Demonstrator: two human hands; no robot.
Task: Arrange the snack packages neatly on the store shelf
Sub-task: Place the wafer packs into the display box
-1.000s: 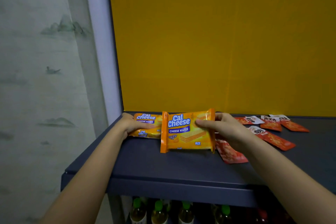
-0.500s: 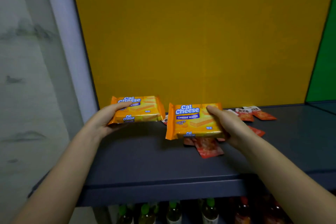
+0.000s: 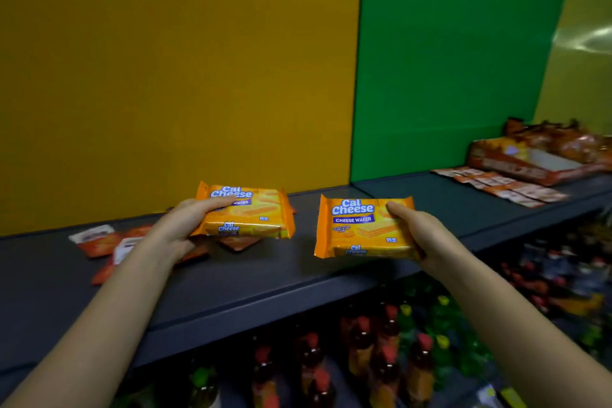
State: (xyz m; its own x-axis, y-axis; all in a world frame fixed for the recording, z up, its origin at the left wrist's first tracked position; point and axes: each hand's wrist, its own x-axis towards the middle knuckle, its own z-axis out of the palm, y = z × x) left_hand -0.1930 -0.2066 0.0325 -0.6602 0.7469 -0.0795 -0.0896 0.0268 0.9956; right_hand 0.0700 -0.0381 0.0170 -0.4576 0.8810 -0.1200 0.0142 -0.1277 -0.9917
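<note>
Left orange foil Cal Cheese wafer pack point(image 3: 251, 215): frame centre-left, held over dark grey metal shelf point(image 3: 265, 281), pinched by left hand point(image 3: 175, 232), thumb on top, fingers beneath.
Right orange foil Cal Cheese wafer pack point(image 3: 361, 232): frame centre, pinched likewise by right hand point(image 3: 417, 232).
Flat red sachets point(image 3: 99, 242): scattered on shelf, left.

We see a dark grey shelf point(image 3: 265, 278) running from the lower left up to the right. Near its back edge at the left end, a loose scatter of red sachets point(image 3: 99, 240) lies flat at mixed angles, some overlapping. Towards the right end, a row of orange-red sachets point(image 3: 500, 184) lies flat side by side along the back half, and just behind it, at the back edge, stands an open display box point(image 3: 516, 164) of orange packets, too blurred for us to read.
</note>
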